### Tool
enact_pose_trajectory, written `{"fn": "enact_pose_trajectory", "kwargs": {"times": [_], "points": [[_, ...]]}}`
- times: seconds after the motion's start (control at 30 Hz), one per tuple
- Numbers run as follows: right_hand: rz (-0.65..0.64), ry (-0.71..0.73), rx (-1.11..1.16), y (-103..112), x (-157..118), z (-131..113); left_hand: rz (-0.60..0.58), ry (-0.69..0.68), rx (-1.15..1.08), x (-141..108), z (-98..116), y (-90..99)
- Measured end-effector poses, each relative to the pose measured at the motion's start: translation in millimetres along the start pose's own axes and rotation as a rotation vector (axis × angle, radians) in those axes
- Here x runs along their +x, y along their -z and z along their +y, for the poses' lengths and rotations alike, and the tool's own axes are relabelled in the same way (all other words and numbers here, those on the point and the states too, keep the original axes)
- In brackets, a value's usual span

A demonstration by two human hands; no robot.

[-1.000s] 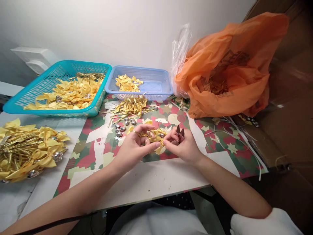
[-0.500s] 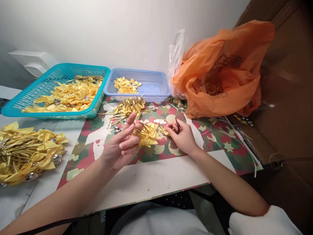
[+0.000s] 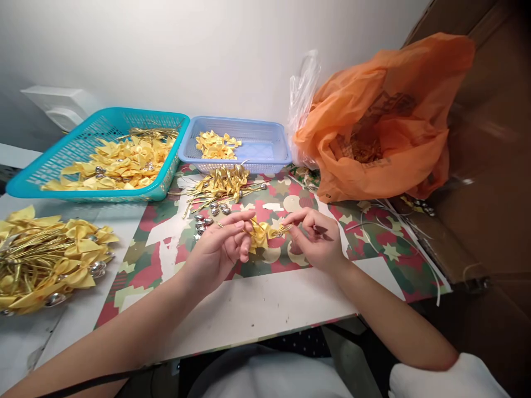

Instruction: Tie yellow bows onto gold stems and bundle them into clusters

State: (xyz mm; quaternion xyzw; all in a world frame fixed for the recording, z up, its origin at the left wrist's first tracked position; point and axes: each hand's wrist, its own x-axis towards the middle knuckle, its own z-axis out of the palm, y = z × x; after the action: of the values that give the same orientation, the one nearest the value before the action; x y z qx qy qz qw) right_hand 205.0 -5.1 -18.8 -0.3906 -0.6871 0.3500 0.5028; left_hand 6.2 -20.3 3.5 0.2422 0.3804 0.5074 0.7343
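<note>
Yellow ribbon bows (image 3: 260,236) with gold cords lie between my two hands, low over the patterned sheet. My left hand (image 3: 219,251) has its thumb and forefinger together on the cords, while its other fingers curl loosely. Thumb and forefinger of my right hand (image 3: 319,237) pinch a looped gold cord (image 3: 282,230) beside the bows. A dark pointed tool (image 3: 324,233) is tucked in the right palm; its kind is mostly hidden. Several silver bell-like beads (image 3: 202,222) lie just beyond my left hand. Behind them is a pile of gold cords with yellow bows (image 3: 226,185).
A teal basket (image 3: 168,174) of bows stands at back left, next to a blue basket (image 3: 265,163) with more bows. An orange plastic bag (image 3: 381,182) stands open at back right. Finished-looking bows with cords (image 3: 53,260) heap at left. White strips (image 3: 433,276) trail at right.
My left hand has lowered and its raised fingers have come down. My right hand has shifted slightly right and down, now pinching a gold cord loop drawn out beside the bows.
</note>
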Motion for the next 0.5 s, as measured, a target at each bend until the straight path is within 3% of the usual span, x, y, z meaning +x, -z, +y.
{"fn": "enact_pose_trajectory", "kwargs": {"times": [0.13, 0.3, 0.4, 0.5], "points": [[-0.04, 0.049, 0.051, 0.0, -3.5, -3.5, 0.034, -0.093, 0.149, 1.3, -9.0, 1.7], [-0.1, 0.207, 0.025, -1.0, -6.1, -7.3, -0.056, -0.001, 0.429, -2.8, -19.1, 0.1], [-0.135, 0.191, 0.026, -4.0, -6.9, -6.4, -0.121, 0.064, 0.433, -6.0, -20.8, -2.5], [-0.087, 0.18, -0.025, -5.6, -7.6, -4.8, -0.093, 0.06, 0.364, -6.7, -20.5, -3.1]]}}
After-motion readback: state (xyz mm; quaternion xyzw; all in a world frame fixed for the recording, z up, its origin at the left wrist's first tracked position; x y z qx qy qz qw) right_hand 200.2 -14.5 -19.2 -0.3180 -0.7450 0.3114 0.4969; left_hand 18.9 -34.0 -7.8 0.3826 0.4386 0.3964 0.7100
